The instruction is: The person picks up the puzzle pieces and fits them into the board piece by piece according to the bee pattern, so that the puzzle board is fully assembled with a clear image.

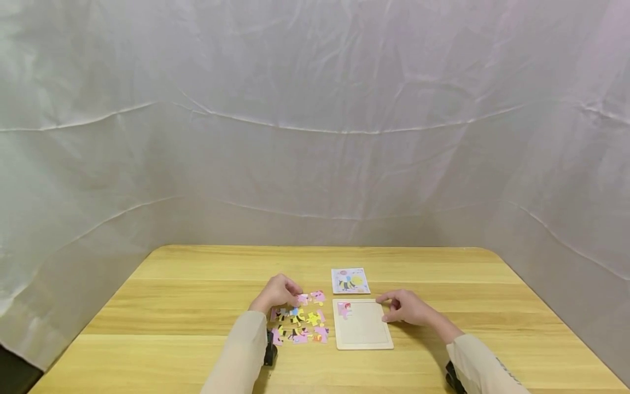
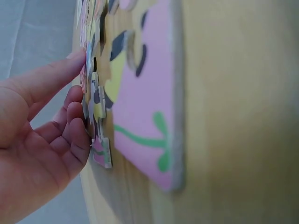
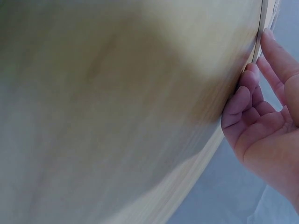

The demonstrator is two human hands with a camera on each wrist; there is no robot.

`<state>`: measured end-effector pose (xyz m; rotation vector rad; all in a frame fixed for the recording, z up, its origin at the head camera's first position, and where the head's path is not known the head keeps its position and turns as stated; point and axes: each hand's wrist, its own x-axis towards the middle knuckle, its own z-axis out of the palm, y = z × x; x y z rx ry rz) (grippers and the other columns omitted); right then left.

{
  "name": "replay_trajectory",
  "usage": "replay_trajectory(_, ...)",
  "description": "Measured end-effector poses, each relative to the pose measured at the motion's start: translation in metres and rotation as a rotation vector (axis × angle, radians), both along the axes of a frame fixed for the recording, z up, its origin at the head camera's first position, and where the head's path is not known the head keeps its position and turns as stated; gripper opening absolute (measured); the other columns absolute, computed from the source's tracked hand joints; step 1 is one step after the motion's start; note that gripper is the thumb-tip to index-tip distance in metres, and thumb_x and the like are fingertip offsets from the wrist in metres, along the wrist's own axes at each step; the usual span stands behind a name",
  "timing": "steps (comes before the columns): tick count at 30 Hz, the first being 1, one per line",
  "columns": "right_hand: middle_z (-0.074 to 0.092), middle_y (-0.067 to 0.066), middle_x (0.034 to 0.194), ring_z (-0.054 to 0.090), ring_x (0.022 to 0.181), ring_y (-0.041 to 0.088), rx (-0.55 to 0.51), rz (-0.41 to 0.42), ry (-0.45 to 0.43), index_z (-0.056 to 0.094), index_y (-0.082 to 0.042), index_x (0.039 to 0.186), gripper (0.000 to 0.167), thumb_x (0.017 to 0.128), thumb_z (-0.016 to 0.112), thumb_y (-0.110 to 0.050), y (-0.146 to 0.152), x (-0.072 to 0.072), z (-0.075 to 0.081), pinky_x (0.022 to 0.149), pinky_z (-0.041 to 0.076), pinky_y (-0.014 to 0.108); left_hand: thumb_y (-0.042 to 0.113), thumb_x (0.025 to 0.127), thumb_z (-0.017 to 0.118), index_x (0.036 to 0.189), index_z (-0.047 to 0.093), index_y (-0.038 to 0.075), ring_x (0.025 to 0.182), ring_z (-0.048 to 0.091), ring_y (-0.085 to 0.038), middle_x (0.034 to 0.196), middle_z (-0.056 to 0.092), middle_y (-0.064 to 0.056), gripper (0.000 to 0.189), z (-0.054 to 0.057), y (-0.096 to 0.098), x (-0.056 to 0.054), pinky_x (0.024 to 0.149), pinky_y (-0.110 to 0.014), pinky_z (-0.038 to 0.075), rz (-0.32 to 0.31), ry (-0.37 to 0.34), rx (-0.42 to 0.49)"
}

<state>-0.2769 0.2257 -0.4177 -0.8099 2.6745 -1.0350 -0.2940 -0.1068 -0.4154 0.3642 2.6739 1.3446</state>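
"Where are the puzzle pieces?"
"The loose pieces (image 1: 314, 318) lie in rough rows on the surface (image 1: 162, 306), left of the shallow tray (image 1: 366, 328), probably spread so each picture shows. One pink piece (image 1: 343, 311) sits in the tray's upper left corner."

"And the left grip?"
"The left hand (image 1: 278, 293) has its fingertips at the loose group's far-left end; I can't tell whether they pinch a piece."

"The right?"
"The right hand (image 1: 408, 307) has thumb and forefinger apart, touching the tray near its far right corner, likely to steady it."

"Why is the bee card (image 1: 350, 280) behind the tray?"
"Perhaps as a picture to check against."

"Any writing?"
"None readable; the marks (image 1: 507, 371) on the right sleeve (image 1: 482, 361) are too small."
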Motion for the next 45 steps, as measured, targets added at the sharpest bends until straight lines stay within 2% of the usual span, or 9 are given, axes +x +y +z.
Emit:
replay_trajectory(7, 0.047, -0.002, 0.062, 0.038, 0.053, 0.006, -0.004, 0.004, -0.001, 0.059, 0.006, 0.109, 0.037, 0.076, 0.069, -0.008, 0.001, -0.001, -0.001, 0.048, 0.032, 0.019, -0.008, 0.067, 0.072, 0.085, 0.069, -0.002, 0.063, 0.050, -0.015, 0.076, 0.062, -0.006, 0.019, 0.000, 0.001, 0.001, 0.060, -0.029, 0.046, 0.018, -0.008, -0.013)
replay_trajectory(15, 0.047, -0.002, 0.062, 0.037, 0.053, 0.006, -0.007, 0.003, 0.000, 0.059, 0.006, 0.109, 0.037, 0.076, 0.070, -0.008, 0.000, -0.001, -0.001, 0.048, 0.032, 0.019, -0.009, 0.065, 0.073, 0.081, 0.064, -0.003, 0.061, 0.046, -0.015, 0.072, 0.055, -0.007, 0.020, 0.000, 0.002, 0.000, 0.055, -0.027, 0.042, 0.016, 0.015, -0.011)
replay_trajectory(24, 0.048, -0.001, 0.063, 0.038, 0.053, 0.007, -0.005, -0.001, -0.006, 0.058, 0.005, 0.110, 0.038, 0.077, 0.069, -0.011, 0.000, 0.000, 0.000, 0.048, 0.032, 0.020, -0.003, 0.078, 0.064, 0.079, 0.065, -0.003, 0.059, 0.049, -0.013, 0.068, 0.057, -0.003, 0.001, -0.004, 0.005, -0.005, 0.055, -0.025, 0.043, 0.055, 0.083, -0.002)
replay_trajectory(32, 0.048, 0.000, 0.063, 0.038, 0.054, 0.008, 0.001, -0.020, -0.009, 0.059, 0.004, 0.109, 0.038, 0.076, 0.070, -0.009, -0.001, -0.001, -0.001, 0.049, 0.031, 0.019, -0.004, 0.080, 0.061, 0.079, 0.067, -0.002, 0.061, 0.049, -0.013, 0.070, 0.058, -0.003, 0.007, 0.001, 0.012, -0.004, 0.056, -0.025, 0.043, 0.092, 0.125, 0.040)
replay_trajectory(37, 0.048, 0.001, 0.063, 0.037, 0.054, 0.008, -0.001, -0.019, -0.011, 0.059, 0.004, 0.109, 0.037, 0.076, 0.070, -0.009, -0.002, 0.000, -0.001, 0.048, 0.031, 0.020, -0.006, 0.080, 0.060, 0.079, 0.067, -0.004, 0.060, 0.053, -0.014, 0.068, 0.060, -0.005, 0.007, 0.002, 0.020, -0.003, 0.054, -0.025, 0.044, 0.074, 0.139, 0.083)
replay_trajectory(45, 0.047, 0.000, 0.063, 0.037, 0.053, 0.008, -0.009, -0.011, -0.014, 0.059, 0.005, 0.109, 0.036, 0.077, 0.069, -0.007, -0.002, 0.001, 0.000, 0.048, 0.031, 0.019, -0.005, 0.081, 0.059, 0.081, 0.067, -0.005, 0.059, 0.056, -0.017, 0.069, 0.061, -0.007, 0.008, 0.001, 0.039, -0.003, 0.053, -0.025, 0.046, 0.012, 0.140, 0.136)
